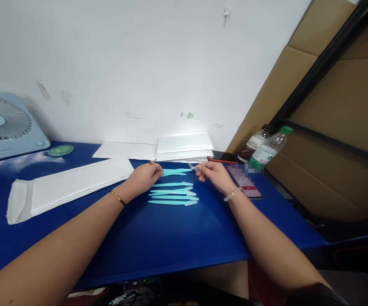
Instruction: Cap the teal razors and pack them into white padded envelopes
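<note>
My left hand point(145, 176) is closed in a pinch on the handle end of a turquoise razor point(177, 171), near the middle of the blue table. My right hand point(212, 173) pinches a small clear piece point(194, 167) at the razor's other end. Another turquoise stick lies just under the held one, partly hidden by my left fingers. Below them, several turquoise razors point(173, 202) lie roughly parallel on the table, some crossing or touching, their blade ends to the right.
A white padded envelope point(78, 187) lies left on the blue table point(171, 242). More envelopes point(185, 142) are stacked by the wall. A fan point(8, 127) and green disc point(60, 150) are far left. Phones point(244, 182) and bottles point(268, 148) stand or lie at right.
</note>
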The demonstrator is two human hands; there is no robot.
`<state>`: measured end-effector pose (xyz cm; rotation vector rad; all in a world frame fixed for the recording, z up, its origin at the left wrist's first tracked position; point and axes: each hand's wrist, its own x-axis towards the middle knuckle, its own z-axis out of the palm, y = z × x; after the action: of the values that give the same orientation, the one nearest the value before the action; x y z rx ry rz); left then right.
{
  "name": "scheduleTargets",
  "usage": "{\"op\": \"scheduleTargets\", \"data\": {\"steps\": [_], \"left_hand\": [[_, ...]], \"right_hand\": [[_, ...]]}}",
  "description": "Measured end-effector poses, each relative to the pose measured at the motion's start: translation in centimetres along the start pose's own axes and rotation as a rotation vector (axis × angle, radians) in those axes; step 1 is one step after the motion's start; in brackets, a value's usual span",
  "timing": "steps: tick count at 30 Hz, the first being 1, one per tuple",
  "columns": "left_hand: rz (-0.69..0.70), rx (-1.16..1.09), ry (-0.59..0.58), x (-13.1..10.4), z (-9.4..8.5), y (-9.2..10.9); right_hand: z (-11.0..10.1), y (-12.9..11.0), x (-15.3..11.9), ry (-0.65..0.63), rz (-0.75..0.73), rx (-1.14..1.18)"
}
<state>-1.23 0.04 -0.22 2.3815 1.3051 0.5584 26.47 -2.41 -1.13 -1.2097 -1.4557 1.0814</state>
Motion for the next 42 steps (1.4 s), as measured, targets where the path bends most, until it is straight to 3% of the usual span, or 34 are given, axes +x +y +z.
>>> {"op": "scheduleTargets", "data": {"steps": [9, 16, 18, 22, 26, 31, 35, 42], "left_hand": [[0.026, -0.058, -0.024, -0.1, 0.1, 0.4], [0.101, -0.073, -0.16, -0.4, -0.2, 1.1], [0.093, -0.041, -0.146, -0.4, -0.3, 1.0], [0.103, 0.17, 0.012, -0.2, -0.2, 0.2], [0.118, 0.298, 0.048, 0.1, -0.2, -0.4], [0.053, 0.232, 0.011, 0.2, -0.1, -0.3], [-0.002, 0.14, -0.021, 0.2, 0.0, -0.4], [0.003, 0.101, -0.018, 0.2, 0.1, -0.7]], "right_hand": [[1.2, -0.3, -0.4, -0.092, 0.017, 0.02], [1.1, -1.1, -1.0, -0.236, 0.006, -0.148], [0.3, -1.0, -0.8, -0.164, -0.057, -0.308], [-1.7, -0.2, 0.0, 0.114, -0.236, -0.711], [-2.7, 0.7, 0.6, 0.047, -0.269, -0.921], [-2.1, 1.2, 0.9, -0.026, -0.264, -1.005], [-1.7, 1.1, 0.7, -0.012, -0.272, -0.964], [-1.5, 0.7, 0.3, 0.072, -0.15, -0.469]]}}
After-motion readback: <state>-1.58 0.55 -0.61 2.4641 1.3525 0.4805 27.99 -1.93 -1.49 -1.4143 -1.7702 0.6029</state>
